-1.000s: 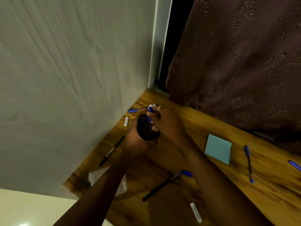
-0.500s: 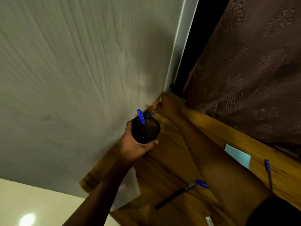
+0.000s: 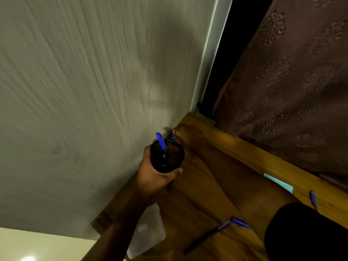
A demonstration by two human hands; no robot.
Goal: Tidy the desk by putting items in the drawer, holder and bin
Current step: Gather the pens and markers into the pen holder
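Black mesh holder (image 3: 167, 157), blue pen (image 3: 161, 141), brown curtain (image 3: 293, 87), seemingly floral-embossed.

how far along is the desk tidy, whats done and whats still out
Early on. Done: one blue pen stands in the black mesh holder. In hand: the left hand holds the holder up, while the right hand reaches to the desk's far corner by the wall. Left: a black pen, a blue cap, another blue pen, a sticky-note pad and a clear plastic piece.

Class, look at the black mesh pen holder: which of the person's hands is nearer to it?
Left. The left hand grips the black mesh pen holder; the right hand reaches past it to the desk's far corner.
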